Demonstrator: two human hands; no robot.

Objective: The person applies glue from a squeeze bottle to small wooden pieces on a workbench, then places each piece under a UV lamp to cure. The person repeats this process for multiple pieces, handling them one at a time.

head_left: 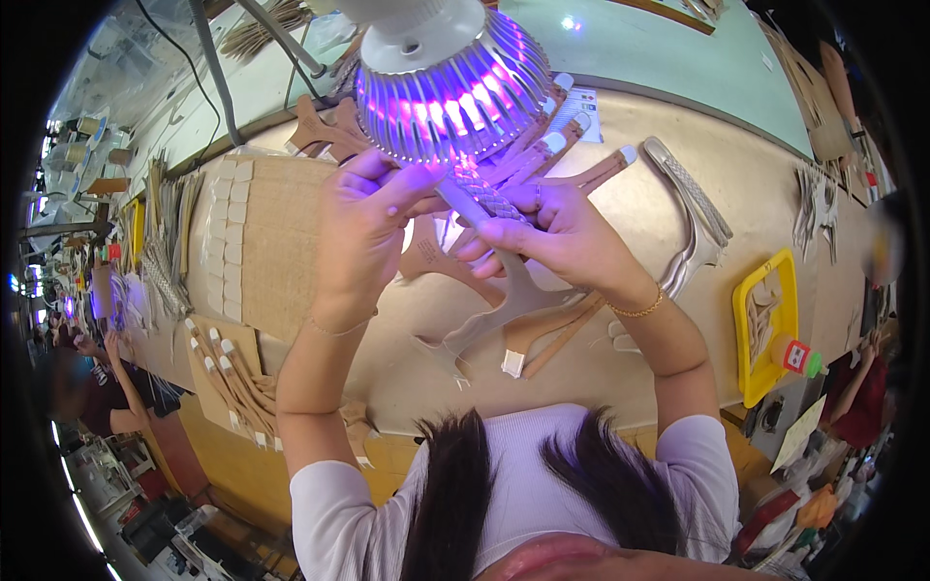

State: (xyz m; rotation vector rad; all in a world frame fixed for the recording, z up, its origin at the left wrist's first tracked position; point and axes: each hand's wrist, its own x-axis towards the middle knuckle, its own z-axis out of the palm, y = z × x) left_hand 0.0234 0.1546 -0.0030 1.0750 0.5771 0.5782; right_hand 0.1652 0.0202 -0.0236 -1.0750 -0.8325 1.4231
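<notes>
Under a ribbed metal lamp (453,87) glowing purple, both hands hold up a braided strap (487,197). My left hand (373,208) pinches its upper left end, fingers closed. My right hand (557,228) grips it lower down, the thumb pressed along the smooth edge. A pale, forked leather piece (528,298) hangs below the fingers; whether it is joined to the strap I cannot tell. Beneath my hands lie brown leather straps (533,339), one with a white square tip. More brown straps with white tips (605,171) fan out behind the right hand.
A brown sheet with a row of white pieces (232,242) lies at left, above a bundle of white-tipped straps (232,378). Further right are a braided forked strap (688,194), a yellow tray (748,358) and a small green-capped bottle (794,355). Other people work at both sides.
</notes>
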